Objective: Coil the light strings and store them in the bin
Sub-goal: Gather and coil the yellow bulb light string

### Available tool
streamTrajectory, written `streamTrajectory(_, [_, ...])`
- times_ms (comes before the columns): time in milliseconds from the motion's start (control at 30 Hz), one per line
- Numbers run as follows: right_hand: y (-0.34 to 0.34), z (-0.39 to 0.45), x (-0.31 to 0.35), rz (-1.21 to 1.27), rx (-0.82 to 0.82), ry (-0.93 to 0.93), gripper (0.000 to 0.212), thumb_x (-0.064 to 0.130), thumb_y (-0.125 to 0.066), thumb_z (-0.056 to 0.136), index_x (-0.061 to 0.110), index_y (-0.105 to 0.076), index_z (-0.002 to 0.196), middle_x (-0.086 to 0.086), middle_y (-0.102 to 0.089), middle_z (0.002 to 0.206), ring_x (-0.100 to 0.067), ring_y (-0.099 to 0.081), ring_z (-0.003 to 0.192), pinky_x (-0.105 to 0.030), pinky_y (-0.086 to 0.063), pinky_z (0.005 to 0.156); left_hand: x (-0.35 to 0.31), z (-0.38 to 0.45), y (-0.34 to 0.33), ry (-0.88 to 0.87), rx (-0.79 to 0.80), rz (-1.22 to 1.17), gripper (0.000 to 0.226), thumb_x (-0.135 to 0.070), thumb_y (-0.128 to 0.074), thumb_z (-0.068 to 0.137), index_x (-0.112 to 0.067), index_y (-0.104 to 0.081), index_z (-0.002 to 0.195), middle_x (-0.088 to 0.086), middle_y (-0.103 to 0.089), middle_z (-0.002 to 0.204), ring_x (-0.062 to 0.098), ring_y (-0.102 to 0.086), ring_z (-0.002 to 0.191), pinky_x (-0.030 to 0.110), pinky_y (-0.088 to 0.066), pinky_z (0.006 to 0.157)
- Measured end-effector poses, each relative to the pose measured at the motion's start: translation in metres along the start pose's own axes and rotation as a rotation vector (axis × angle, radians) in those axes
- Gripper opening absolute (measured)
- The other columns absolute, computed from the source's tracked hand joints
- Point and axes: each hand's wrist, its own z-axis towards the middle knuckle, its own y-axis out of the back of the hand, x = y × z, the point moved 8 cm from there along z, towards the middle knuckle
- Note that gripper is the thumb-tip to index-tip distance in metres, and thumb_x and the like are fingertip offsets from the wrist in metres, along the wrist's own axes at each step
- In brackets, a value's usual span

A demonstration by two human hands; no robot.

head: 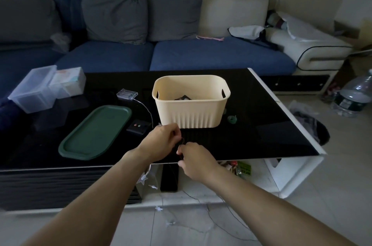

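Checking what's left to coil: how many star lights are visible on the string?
4 at least: one hanging below the table edge, one just under it, two on the floor. Others may be hidden.

Cream bin [191, 108], green tray [94, 132]

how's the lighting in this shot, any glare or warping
Head view: dim room light; the glossy black table mirrors the cream bin; wide-angle bending at the edges; the thin wire between the left hand and right hand barely shows.
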Motion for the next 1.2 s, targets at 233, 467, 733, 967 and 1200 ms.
streamTrajectory(233, [0.021, -0.007, -0.035, 0.681, -0.122, -0.351, 0.026, 0.021, -0.042, 0.104, 0.013, -0.064, 0.094, -0.005, -0.075, 0.076, -0.006, -0.063, 0.064, -0.027, -0.050, 0.065, 0.033, -0.015, -0.020, 0.166, 0.404, 0.290, 0.042, -0.018, -0.060, 0.070, -0.024, -0.067, 0.111, -0.001, -0.058, 0.108, 0.018, -0.054, 0.106, 0.035, -0.047, 0.095])
streamTrajectory(467, [0.029, -0.016, -0.037, 0.907, -0.030, -0.399, 0.020, 0.027, -0.067, 0.094, 0.008, -0.072, 0.098, 0.002, -0.064, 0.072, -0.007, -0.054, 0.057, -0.018, -0.039, 0.050, 0.065, -0.009, 0.006, 0.234, 0.086, 0.269, 0.012, -0.011, -0.061, 0.085, -0.019, -0.070, 0.082, 0.002, -0.071, 0.090, 0.026, -0.066, 0.090, 0.033, -0.051, 0.077])
streamTrajectory(733, [0.000, 0.000, 0.000, 0.446, 0.122, -0.187, 0.068, 0.046, -0.089, 0.071, 0.012, -0.064, 0.124, 0.003, -0.063, 0.100, -0.013, -0.065, 0.096, -0.024, -0.054, 0.081, 0.056, -0.002, 0.026, 0.279, -0.151, -0.035, 0.019, -0.016, -0.048, 0.099, -0.006, -0.061, 0.089, 0.005, -0.068, 0.081, 0.023, -0.061, 0.073, 0.032, -0.045, 0.059])
streamTrajectory(967, [-0.015, 0.036, 0.038, 0.084, 0.021, -0.032, 0.052, 0.047, -0.077, 0.078, 0.024, -0.056, 0.120, 0.002, -0.054, 0.113, -0.021, -0.061, 0.099, -0.034, -0.048, 0.081, 0.069, -0.002, 0.030, 0.357, 0.162, -0.076, 0.057, 0.000, -0.057, 0.081, -0.026, -0.056, 0.131, 0.000, -0.055, 0.124, 0.019, -0.053, 0.117, 0.031, -0.047, 0.094])
streamTrajectory(1200, [-0.018, 0.048, 0.033, 0.286, 0.045, -0.011, 0.028, 0.025, -0.071, 0.084, 0.026, -0.073, 0.112, 0.016, -0.056, 0.093, -0.008, -0.057, 0.088, -0.029, -0.050, 0.080, 0.115, 0.007, 0.038, 0.352, 0.309, 0.429, 0.101, 0.009, -0.055, 0.081, -0.034, -0.005, 0.158, -0.003, -0.003, 0.166, 0.021, 0.004, 0.153, 0.048, -0.006, 0.122])
